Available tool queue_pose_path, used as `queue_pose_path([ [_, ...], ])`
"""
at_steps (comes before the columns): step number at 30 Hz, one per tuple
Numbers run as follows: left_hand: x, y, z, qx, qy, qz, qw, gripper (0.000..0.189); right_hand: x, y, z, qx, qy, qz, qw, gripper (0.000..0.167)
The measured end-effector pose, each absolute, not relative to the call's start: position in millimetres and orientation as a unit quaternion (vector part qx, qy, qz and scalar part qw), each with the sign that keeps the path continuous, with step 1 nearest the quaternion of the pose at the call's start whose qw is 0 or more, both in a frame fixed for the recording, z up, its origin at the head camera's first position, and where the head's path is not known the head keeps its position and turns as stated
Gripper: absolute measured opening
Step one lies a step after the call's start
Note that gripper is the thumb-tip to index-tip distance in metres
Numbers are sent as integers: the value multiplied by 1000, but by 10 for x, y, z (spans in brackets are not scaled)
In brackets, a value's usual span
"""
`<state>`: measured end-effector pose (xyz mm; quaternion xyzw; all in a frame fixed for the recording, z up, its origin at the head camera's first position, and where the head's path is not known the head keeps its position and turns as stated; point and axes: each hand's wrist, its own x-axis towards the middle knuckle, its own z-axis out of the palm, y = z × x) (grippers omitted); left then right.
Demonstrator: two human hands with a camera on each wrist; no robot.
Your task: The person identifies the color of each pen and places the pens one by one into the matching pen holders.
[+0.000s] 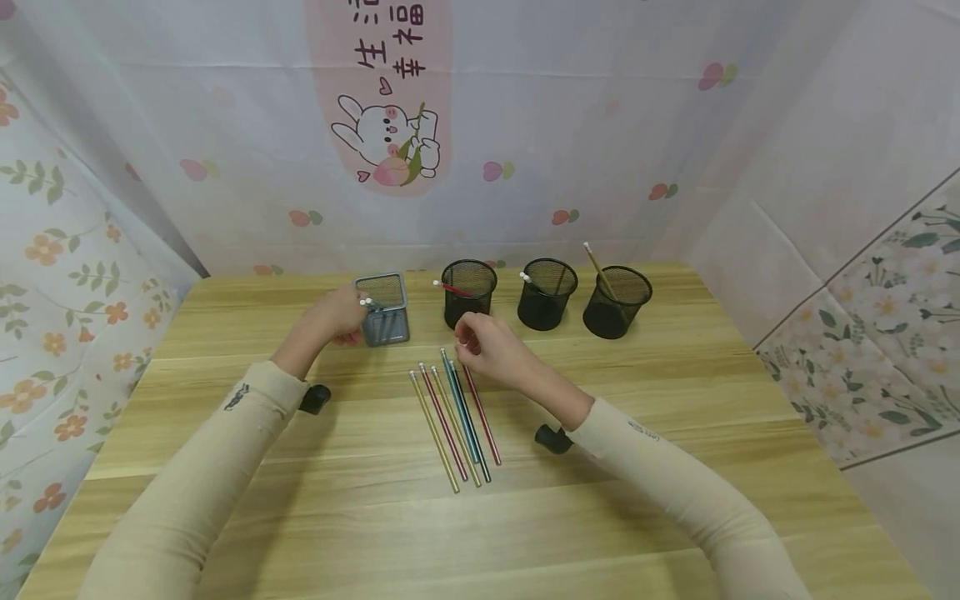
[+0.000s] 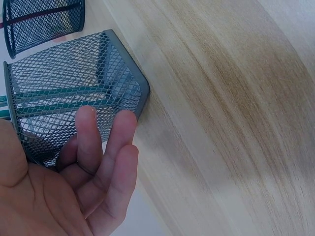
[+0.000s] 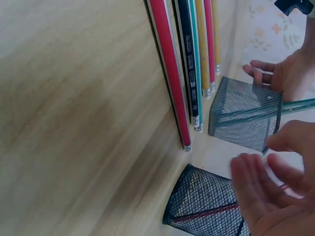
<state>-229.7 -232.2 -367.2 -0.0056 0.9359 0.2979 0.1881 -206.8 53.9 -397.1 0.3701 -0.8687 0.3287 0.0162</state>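
Note:
My left hand (image 1: 341, 313) is at the left side of a grey square mesh pen holder (image 1: 386, 328), its fingers loosely bent in the left wrist view. Whether it touches the holder is unclear. Two green pencils (image 2: 59, 93) stand in that holder. My right hand (image 1: 491, 350), fingers loosely curved and holding nothing, hovers in front of a round black mesh cup (image 1: 457, 312) with a red pencil (image 1: 453, 289) in it. Below and left of this hand, several pencils (image 1: 435, 433) in yellow, red, teal and black lie side by side on the wooden table.
Farther right stand two more round black mesh cups: one (image 1: 542, 312) with a dark pencil, the other (image 1: 609, 318) with a yellow pencil (image 1: 600, 271) leaning out. A printed curtain (image 1: 600, 125) hangs behind the table (image 1: 360, 517).

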Motion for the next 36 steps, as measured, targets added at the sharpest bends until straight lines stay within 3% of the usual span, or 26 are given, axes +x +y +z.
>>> queue_pose_path([
  [6, -2293, -2312, -3668, -3, 937, 296, 186, 54, -2051, 559, -4033, 294, -914, 272, -62, 16],
  [17, -2326, -2334, -3697, 4, 938, 290, 189, 47, -2041, 540, -4109, 266, -931, 221, -116, 22],
  [27, -2304, -2308, -3661, 2, 938, 291, 187, 54, -2043, 527, -4148, 247, -935, 209, -142, 25],
  [36, -2289, -2308, -3650, -1, 938, 292, 187, 53, -2061, 506, -4203, 243, -940, 199, -134, 26],
])
